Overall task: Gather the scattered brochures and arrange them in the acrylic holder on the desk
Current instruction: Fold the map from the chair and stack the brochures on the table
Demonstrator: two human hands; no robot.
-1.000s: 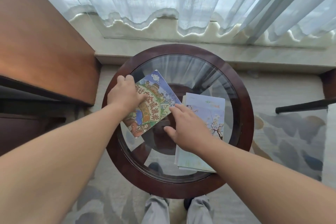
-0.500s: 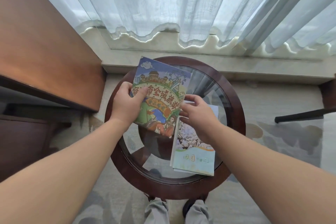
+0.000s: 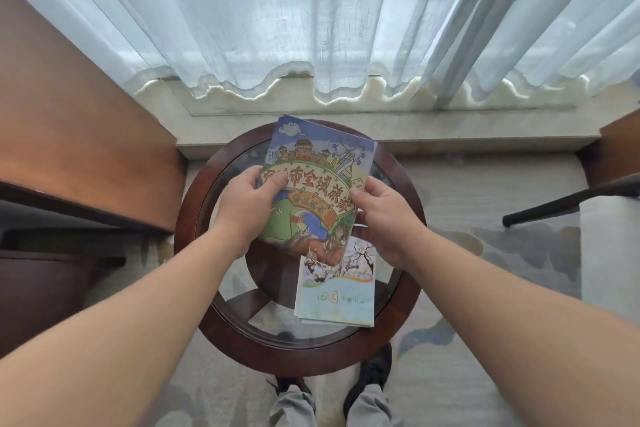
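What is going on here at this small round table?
A person is gathering brochures. Both the left hand and the right hand grip a colourful cartoon brochure by its side edges, raised above the round glass table. A second, pale brochure with a blossom tree lies on the glass, its upper part hidden behind the first. No acrylic holder is in view.

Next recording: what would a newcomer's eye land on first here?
The colourful cartoon-map brochure is held above the round glass-topped dark wooden table, the left hand gripping its left edge and the right hand pinching its right edge. Just below it, a pale blue brochure with blossom branches lies on the glass, near right. Sheer white curtains fill the top.
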